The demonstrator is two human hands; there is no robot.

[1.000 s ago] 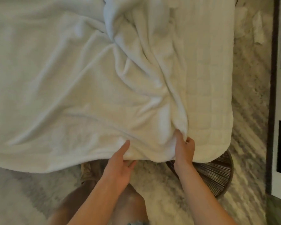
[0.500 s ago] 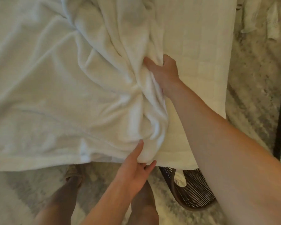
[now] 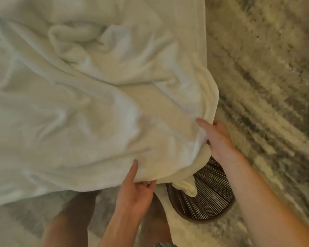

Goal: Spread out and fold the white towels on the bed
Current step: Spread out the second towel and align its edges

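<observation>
A large white towel [image 3: 89,107] lies rumpled over the bed, covering most of the view, with a bunched ridge near the top middle. My left hand [image 3: 136,191] pinches its near edge, index finger on top and the other fingers curled beneath. My right hand [image 3: 216,138] grips the towel's right edge, thumb on top, where the cloth hangs past the bed's near right corner. The bed cover [image 3: 191,32] shows as a strip along the towel's right side.
A dark wicker basket [image 3: 209,202] stands on the floor under the bed's corner, with a bit of white cloth hanging into it. Mottled grey and cream carpet [image 3: 257,77] runs along the right. My legs [image 3: 70,220] stand against the bed's near edge.
My right hand has come back from the bunched middle of the towel to the near right corner, drawing the towel's edge rightward over the bed cover. My left hand stays on the near edge.
</observation>
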